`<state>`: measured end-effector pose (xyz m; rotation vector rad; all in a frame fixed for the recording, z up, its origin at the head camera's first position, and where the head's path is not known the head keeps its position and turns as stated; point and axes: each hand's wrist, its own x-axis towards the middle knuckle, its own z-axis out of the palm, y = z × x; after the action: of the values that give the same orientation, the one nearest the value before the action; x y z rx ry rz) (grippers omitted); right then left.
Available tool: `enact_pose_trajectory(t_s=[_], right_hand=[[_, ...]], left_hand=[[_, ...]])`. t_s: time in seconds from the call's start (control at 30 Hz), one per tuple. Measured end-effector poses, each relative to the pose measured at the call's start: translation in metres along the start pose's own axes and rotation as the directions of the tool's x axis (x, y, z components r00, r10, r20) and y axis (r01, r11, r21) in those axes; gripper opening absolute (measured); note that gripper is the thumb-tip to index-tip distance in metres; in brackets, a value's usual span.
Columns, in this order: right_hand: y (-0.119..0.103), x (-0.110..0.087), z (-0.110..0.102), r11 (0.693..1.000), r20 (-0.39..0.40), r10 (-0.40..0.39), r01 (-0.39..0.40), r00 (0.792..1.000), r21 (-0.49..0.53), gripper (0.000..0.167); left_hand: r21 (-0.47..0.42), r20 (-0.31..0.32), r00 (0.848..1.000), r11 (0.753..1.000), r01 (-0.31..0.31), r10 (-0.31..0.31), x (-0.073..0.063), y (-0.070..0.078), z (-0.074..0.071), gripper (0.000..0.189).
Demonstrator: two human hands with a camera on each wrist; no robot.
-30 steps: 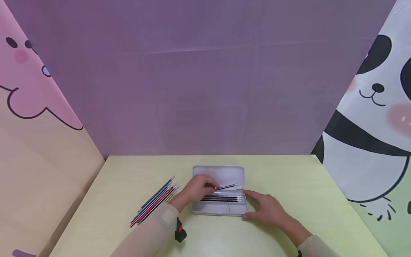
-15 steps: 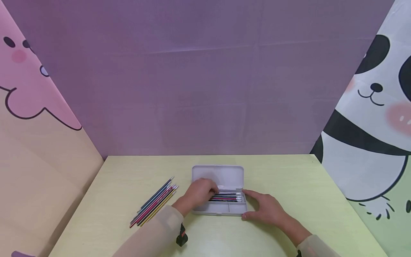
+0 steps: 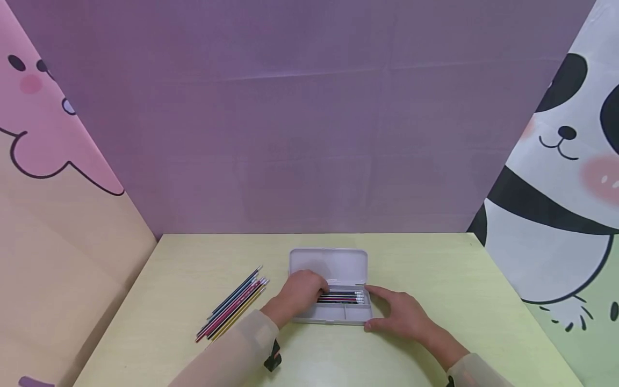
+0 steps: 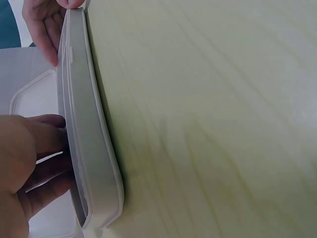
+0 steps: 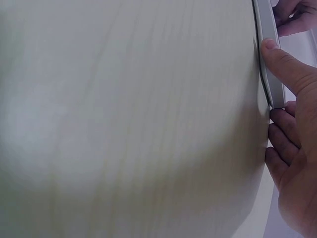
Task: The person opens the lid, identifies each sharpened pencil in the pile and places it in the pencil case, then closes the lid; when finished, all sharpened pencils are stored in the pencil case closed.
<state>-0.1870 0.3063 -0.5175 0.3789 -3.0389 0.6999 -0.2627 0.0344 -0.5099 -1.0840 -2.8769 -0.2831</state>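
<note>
An open white pencil case point(image 3: 309, 318) lies on the table with its lid point(image 3: 333, 260) tilted back. Several dark-striped pencils point(image 3: 343, 297) lie side by side in its rear compartment, their ends pointing right. My left hand point(image 3: 301, 293) reaches into that compartment from the left. Its fingertips are hidden behind the case wall point(image 4: 89, 124) in the left wrist view, so any hold on a pencil is out of sight. At the right end my right hand point(image 3: 403, 314) grips the case, with its thumb point(image 5: 280, 59) on the front wall and its other fingers around the corner.
Left of the case, a loose bundle of pencils point(image 3: 234, 303) in blue, pink, black and yellow lies slantwise on the pale table point(image 3: 416, 263). Behind the table rises a purple backdrop point(image 3: 309, 134). A panda-print panel stands to the right, a pink cartoon panel to the left.
My left hand has lowered a dark pencil from above the case into the rear compartment, and stays there almost still over the last half second. The right hand keeps its place.
</note>
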Motion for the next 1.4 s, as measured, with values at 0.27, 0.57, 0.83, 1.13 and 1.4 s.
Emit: enact_pose_trajectory(t_s=[0.27, 0.57, 0.83, 1.13, 1.4], right_hand=[[0.001, 0.001, 0.002, 1.0, -0.01, -0.003, 0.003, 1.0, -0.002, 0.093], [0.002, 0.002, 0.004, 1.0, -0.001, -0.005, 0.005, 1.0, -0.005, 0.094], [0.001, 0.001, 0.005, 1.0, -0.003, 0.016, -0.016, 1.0, 0.001, 0.093], [-0.002, 0.0, 0.003, 1.0, 0.002, 0.025, -0.025, 1.0, -0.002, 0.094], [-0.004, 0.0, 0.002, 1.0, 0.005, 0.029, -0.029, 1.0, 0.006, 0.094]], left_hand=[[-0.045, 0.001, 1.0, 0.999, -0.028, 0.029, -0.005, -0.006, -0.005, 0.016], [-0.152, 0.02, 1.0, 0.988, -0.006, 0.009, -0.013, -0.01, -0.005, 0.017], [-0.212, 0.026, 0.999, 0.977, 0.034, -0.029, -0.02, -0.015, -0.004, 0.021], [-0.531, 0.019, 0.997, 0.844, 0.077, -0.079, -0.034, -0.041, -0.01, 0.019], [-0.679, 0.005, 0.993, 0.729, 0.087, -0.114, -0.056, -0.074, -0.03, 0.021]])
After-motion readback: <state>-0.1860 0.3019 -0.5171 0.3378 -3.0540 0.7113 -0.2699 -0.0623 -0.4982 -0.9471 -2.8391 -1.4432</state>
